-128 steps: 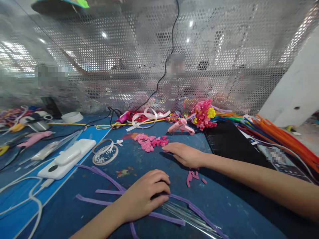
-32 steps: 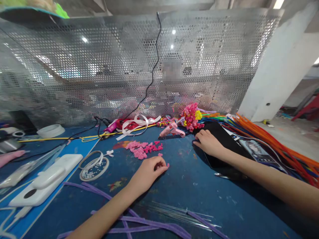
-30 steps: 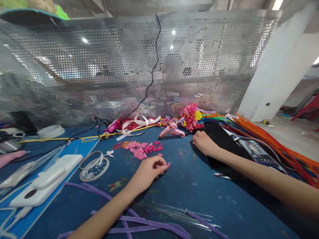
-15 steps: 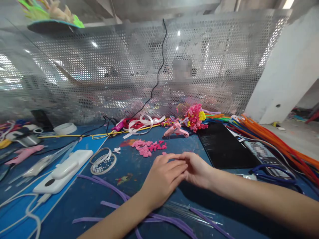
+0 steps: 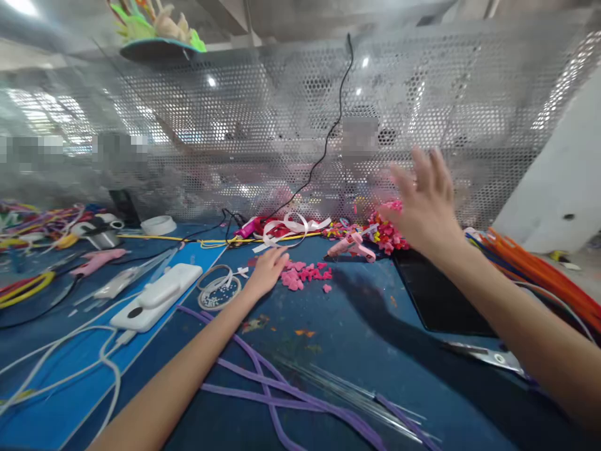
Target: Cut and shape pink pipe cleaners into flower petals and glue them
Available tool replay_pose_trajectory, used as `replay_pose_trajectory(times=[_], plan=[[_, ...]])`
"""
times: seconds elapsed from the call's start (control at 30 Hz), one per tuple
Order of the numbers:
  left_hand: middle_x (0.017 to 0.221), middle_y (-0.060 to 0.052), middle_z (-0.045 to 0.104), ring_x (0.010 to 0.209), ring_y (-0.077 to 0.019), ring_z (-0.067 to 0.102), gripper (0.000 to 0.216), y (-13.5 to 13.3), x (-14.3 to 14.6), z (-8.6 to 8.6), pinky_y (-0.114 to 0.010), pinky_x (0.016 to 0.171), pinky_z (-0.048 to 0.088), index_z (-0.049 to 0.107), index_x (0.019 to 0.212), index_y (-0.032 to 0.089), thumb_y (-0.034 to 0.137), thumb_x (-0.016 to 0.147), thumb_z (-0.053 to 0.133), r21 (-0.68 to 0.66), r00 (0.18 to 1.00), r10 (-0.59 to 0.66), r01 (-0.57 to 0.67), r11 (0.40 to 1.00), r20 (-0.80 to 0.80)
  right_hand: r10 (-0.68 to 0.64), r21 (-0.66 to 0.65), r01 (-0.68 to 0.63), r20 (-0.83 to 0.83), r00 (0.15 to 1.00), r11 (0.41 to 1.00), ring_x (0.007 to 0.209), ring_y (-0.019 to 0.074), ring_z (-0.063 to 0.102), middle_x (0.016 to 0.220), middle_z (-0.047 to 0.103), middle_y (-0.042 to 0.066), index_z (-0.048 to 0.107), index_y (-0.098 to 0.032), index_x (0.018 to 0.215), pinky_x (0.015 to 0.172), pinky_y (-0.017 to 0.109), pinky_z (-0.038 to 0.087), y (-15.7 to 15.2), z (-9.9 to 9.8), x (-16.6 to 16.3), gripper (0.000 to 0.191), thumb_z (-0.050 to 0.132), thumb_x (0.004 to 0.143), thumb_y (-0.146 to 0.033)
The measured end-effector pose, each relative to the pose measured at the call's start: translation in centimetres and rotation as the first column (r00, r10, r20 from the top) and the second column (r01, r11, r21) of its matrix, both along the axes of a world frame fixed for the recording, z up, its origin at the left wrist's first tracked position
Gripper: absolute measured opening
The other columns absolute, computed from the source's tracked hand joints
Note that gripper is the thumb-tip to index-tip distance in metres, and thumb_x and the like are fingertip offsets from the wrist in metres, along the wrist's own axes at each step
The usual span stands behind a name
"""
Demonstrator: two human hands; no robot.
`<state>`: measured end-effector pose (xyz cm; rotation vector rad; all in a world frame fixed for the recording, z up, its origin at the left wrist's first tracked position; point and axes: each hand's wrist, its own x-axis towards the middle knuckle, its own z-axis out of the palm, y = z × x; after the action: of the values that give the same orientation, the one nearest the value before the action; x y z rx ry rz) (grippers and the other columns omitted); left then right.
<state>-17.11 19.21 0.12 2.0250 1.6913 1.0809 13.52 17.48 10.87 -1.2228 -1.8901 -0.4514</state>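
My left hand (image 5: 268, 270) rests low over the table at the left edge of a pile of small pink fuzzy pieces (image 5: 303, 274), its fingers stretched out towards them. Nothing shows in that hand. Raised high on the right, my right hand (image 5: 429, 210) has spread fingers, somewhat blurred, and holds nothing. Behind it, partly covered, lies a bunch of pink fuzzy flowers (image 5: 389, 233). A pink glue gun (image 5: 352, 246) sits between the pile and that bunch.
Purple fuzzy stems (image 5: 263, 376) and thin clear sticks (image 5: 357, 391) lie in front. Scissors (image 5: 488, 356) and a black tray (image 5: 446, 300) are at right, near orange stems (image 5: 544, 275). Ribbon rolls (image 5: 220, 289) and a white power bank (image 5: 159, 294) stand left. A perforated metal screen (image 5: 263, 144) rises behind.
My hands, together over the middle before, have parted. The left went forward to the pink pieces; the right lifted up and to the right, fingers spreading. The camera view has turned slightly left.
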Motion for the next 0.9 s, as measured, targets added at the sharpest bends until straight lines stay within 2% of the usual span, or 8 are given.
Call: replay_pose_trajectory(times=[0.13, 0.2, 0.33, 0.47, 0.6, 0.73, 0.8, 0.9], plan=[[0.113, -0.007, 0.061, 0.113, -0.0232, 0.047, 0.037, -1.3, 0.5, -1.4, -0.040, 0.103, 0.025, 0.062, 0.098, 0.018, 0.041, 0.082, 0.038, -0.138, 0.990, -0.131, 0.138, 0.981, 0.057, 0.119, -0.170, -0.095, 0.140, 0.983, 0.981, 0.131, 0.0324, 0.007, 0.141, 0.020, 0.010, 0.036, -0.024, 0.128, 0.101, 0.054, 0.014, -1.4, -6.4, -3.5, 0.050, 0.045, 0.081, -0.041], [0.119, -0.005, 0.057, 0.115, -0.0196, 0.047, 0.044, -2.3, 1.0, -1.5, -0.035, 0.102, 0.028, 0.058, 0.108, 0.020, 0.044, 0.086, 0.028, -0.173, 0.979, -0.173, 0.189, 0.967, 0.106, 0.332, -0.406, -0.255, 0.132, 0.934, 0.877, 0.130, 0.0275, 0.017, 0.140, 0.023, 0.011, 0.031, -0.023, 0.132, 0.103, 0.045, 0.022, -2.6, -10.0, -5.2, 0.061, 0.047, 0.079, -0.048], [0.126, -0.010, 0.051, 0.115, -0.0186, 0.048, 0.055, -4.0, 2.4, -1.3, -0.034, 0.098, 0.035, 0.046, 0.121, 0.018, 0.050, 0.088, 0.015, -0.241, 0.900, -0.173, 0.286, 0.927, 0.401, 0.343, -0.616, -0.274, -0.007, 0.939, 0.739, 0.128, 0.0315, 0.021, 0.139, 0.020, 0.020, 0.019, -0.015, 0.137, 0.099, 0.048, 0.026, -2.4, -14.4, -8.1, 0.091, 0.055, 0.067, -0.060], [0.130, -0.015, 0.045, 0.113, -0.0230, 0.049, 0.055, -4.2, 2.6, -1.2, -0.037, 0.092, 0.041, 0.046, 0.116, 0.017, 0.056, 0.085, 0.023, -0.295, 0.722, -0.015, 0.302, 0.907, 0.691, 0.489, -0.560, -0.421, -0.033, 0.872, 0.713, 0.123, 0.0303, 0.030, 0.133, 0.033, 0.019, 0.028, -0.014, 0.134, 0.098, 0.047, 0.028, 0.3, -14.7, -10.7, 0.078, 0.057, 0.072, -0.051], [0.121, -0.012, 0.052, 0.111, -0.0243, 0.050, 0.042, -3.7, 1.5, -0.9, -0.037, 0.091, 0.041, 0.052, 0.106, 0.017, 0.050, 0.079, 0.045, -0.275, 0.842, 0.011, 0.163, 0.947, 0.539, 0.754, -0.520, -0.667, -0.065, 0.653, 0.533, 0.104, 0.0183, 0.048, 0.109, 0.055, 0.010, 0.052, -0.016, 0.111, 0.090, 0.032, 0.038, 0.7, -13.9, -11.7, 0.029, 0.048, 0.083, -0.018], [0.119, -0.007, 0.055, 0.113, -0.0235, 0.047, 0.040, -4.3, 0.8, -0.1, -0.038, 0.097, 0.033, 0.057, 0.108, 0.023, 0.042, 0.072, 0.059, -0.274, 0.912, -0.350, 0.400, 0.874, 0.216, 0.833, -0.565, -0.666, 0.072, 0.549, 0.488, 0.099, 0.0162, 0.049, 0.106, 0.056, 0.006, 0.057, -0.019, 0.102, 0.084, 0.028, 0.040, -1.8, -12.9, -9.5, 0.025, 0.043, 0.083, -0.009], [0.128, -0.006, 0.048, 0.121, -0.0261, 0.038, 0.054, -5.2, 1.2, 0.0, -0.042, 0.101, 0.027, 0.052, 0.117, 0.027, 0.045, 0.068, 0.063, -0.334, 0.815, -0.579, 0.538, 0.774, -0.027, 0.837, -0.603, -0.606, 0.215, 0.503, 0.519, 0.105, 0.0201, 0.046, 0.114, 0.054, 0.006, 0.056, -0.023, 0.107, 0.089, 0.035, 0.038, -2.9, -12.0, -7.3, 0.025, 0.043, 0.086, -0.017], [0.140, -0.006, 0.033, 0.130, -0.0294, 0.021, 0.062, -6.6, 2.6, -0.6, -0.048, 0.105, 0.016, 0.047, 0.122, 0.028, 0.048, 0.066, 0.064, -0.330, 0.751, -0.628, 0.551, 0.767, -0.205, 0.790, -0.627, -0.527, 0.252, 0.559, 0.574, 0.117, 0.0232, 0.038, 0.129, 0.044, 0.005, 0.048, -0.028, 0.119, 0.096, 0.041, 0.032, -2.7, -10.7, -3.3, 0.038, 0.048, 0.083, -0.020]])
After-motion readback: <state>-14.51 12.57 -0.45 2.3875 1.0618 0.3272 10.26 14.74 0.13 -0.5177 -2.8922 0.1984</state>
